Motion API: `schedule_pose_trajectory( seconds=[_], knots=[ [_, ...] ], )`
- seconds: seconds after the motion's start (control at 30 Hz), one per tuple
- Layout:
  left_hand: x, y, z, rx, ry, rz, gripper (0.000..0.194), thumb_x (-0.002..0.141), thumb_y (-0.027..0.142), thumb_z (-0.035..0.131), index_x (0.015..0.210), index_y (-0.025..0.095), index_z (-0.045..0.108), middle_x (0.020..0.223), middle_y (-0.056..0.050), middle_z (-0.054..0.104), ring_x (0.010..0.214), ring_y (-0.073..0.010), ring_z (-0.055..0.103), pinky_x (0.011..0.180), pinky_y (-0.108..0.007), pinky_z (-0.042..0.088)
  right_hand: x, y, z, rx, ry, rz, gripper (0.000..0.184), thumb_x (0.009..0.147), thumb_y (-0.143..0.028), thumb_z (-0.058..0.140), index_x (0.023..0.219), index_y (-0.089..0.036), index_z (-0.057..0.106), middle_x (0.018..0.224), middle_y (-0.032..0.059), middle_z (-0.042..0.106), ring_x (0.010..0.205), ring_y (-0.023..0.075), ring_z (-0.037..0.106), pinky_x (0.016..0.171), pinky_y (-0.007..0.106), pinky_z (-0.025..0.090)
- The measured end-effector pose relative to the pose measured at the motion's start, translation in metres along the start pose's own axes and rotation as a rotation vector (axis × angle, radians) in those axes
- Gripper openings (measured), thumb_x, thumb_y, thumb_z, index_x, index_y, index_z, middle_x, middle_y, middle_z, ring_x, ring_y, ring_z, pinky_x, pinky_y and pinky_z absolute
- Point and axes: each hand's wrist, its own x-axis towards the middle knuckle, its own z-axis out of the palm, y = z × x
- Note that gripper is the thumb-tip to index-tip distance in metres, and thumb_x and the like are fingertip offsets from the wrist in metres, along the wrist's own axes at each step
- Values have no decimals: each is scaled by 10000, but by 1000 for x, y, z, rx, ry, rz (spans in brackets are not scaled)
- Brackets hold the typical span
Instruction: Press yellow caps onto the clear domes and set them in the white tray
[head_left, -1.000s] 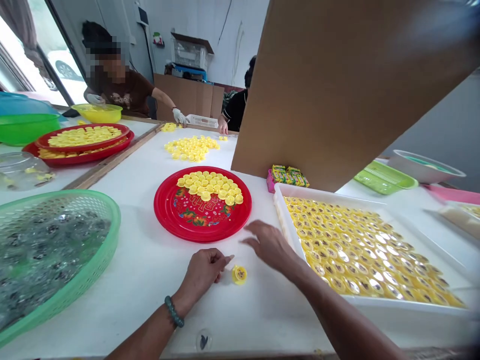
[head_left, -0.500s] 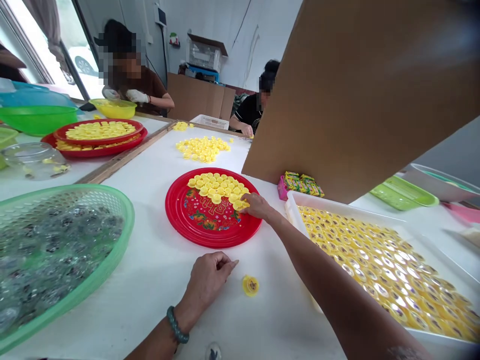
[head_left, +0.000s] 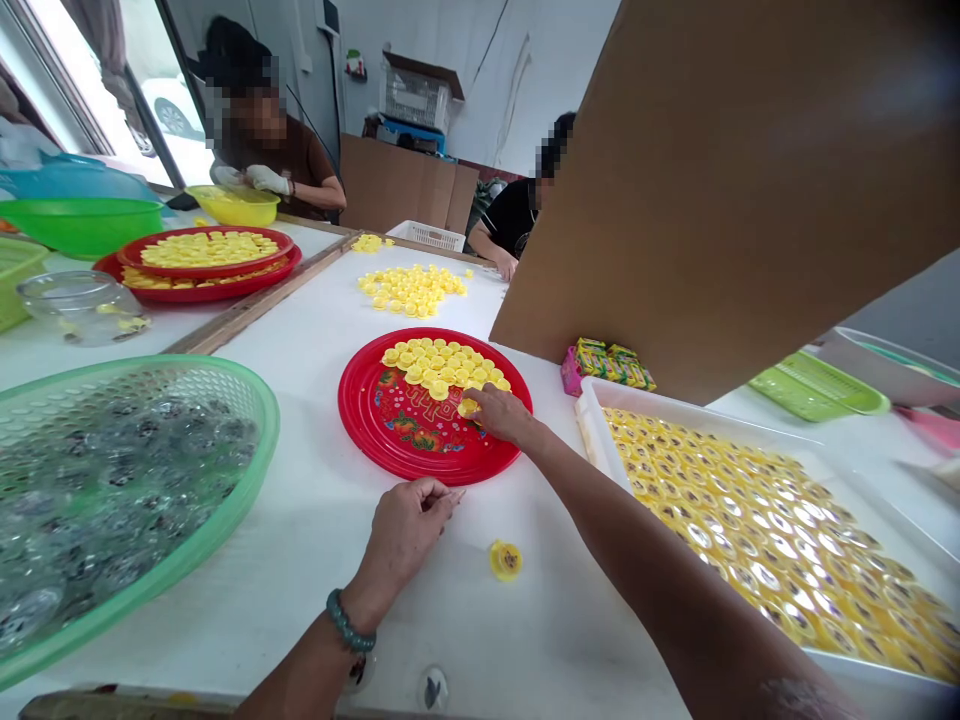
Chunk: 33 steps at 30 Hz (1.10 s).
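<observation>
My right hand [head_left: 504,413] reaches over the red round tray [head_left: 360,425], its fingertips closed on a small yellow cap [head_left: 469,408] at the front of the tray's packed yellow caps [head_left: 439,362]. My left hand [head_left: 412,520], with a bead bracelet at the wrist, hovers just in front of the tray. Its thumb and fingers are pinched together; what they hold, if anything, is too small to make out. On the white table right of it lies a single yellow cap with a dark print [head_left: 505,561]. A clear round piece with a dark print [head_left: 433,689] lies at the table's front.
At left stands a green mesh basket [head_left: 264,440] of clear round pieces. A white tray [head_left: 596,430] of printed yellow caps is at right, under a leaning cardboard sheet [head_left: 712,180]. Loose yellow caps [head_left: 412,290] lie behind the red tray. Two co-workers sit across the table.
My right hand has shifted slightly left along the edge of the caps, drawing one yellow cap toward the bare part of the tray. My left hand stays pinched near the tray.
</observation>
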Motion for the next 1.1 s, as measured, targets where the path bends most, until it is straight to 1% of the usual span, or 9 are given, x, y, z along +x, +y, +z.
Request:
schedule_pose_trajectory(
  seconds=[0.2,0.33,0.4,0.5,0.6,0.7,0.83,0.97,1.1],
  knots=[
    [4,1,-8,-34,70,-10,359,750,531,565,682,183,620,637,-7,630,538,-141,560,512,-225,417,1,-10,-1,-5,10,-37,345,856,-292,563,1194,-230,530,1049,88,590,919,215,596,721,267,440],
    [5,2,-16,-21,141,8,375,754,543,566,663,183,614,565,6,597,523,-135,542,519,-221,415,-7,-21,-16,36,56,-60,320,889,-256,513,1206,-208,508,1080,89,575,949,197,580,763,264,430],
    [5,1,-20,-34,212,22,358,760,526,567,688,181,628,543,9,585,512,-131,532,516,-221,409,-21,-31,-30,77,101,-87,315,899,-261,497,1211,-209,499,1083,86,563,946,190,569,777,266,421],
    [7,0,-28,-100,362,44,319,754,479,589,801,170,652,600,-2,616,520,-130,545,516,-223,410,-58,-54,-46,156,153,-192,315,895,-261,501,1207,-218,501,1044,68,555,901,183,557,746,261,412],
    [8,-1,-34,-132,411,67,320,744,451,603,870,161,653,687,-19,648,535,-129,560,523,-227,423,-104,-80,-41,176,61,-337,268,897,-216,477,1160,-226,531,984,51,552,858,169,537,705,245,400],
    [3,-1,-36,-62,335,75,285,750,423,591,841,161,654,672,-20,644,542,-130,561,544,-232,435,-141,-101,-16,121,-26,-436,247,870,-122,476,1082,-218,557,936,54,553,799,163,516,654,242,387],
    [-11,-2,-37,128,127,57,217,746,342,566,830,169,667,719,-40,668,617,-155,594,581,-238,448,-155,-111,14,79,-11,-415,317,849,-72,484,1125,-221,528,976,71,552,843,186,507,662,262,401],
    [-28,-5,-41,282,-7,122,271,733,269,512,950,183,650,915,-43,680,713,-164,607,627,-244,466,-152,-102,17,161,8,-395,373,869,-162,533,1229,-226,457,1034,80,554,894,200,519,723,297,438],
    [-40,-7,-41,383,-81,218,421,681,207,520,1095,192,595,1069,-43,638,830,-179,598,728,-272,483,-170,-92,9,238,105,-326,415,869,-198,548,1267,-198,433,1168,119,536,1039,233,488,868,367,422]
  ],
)
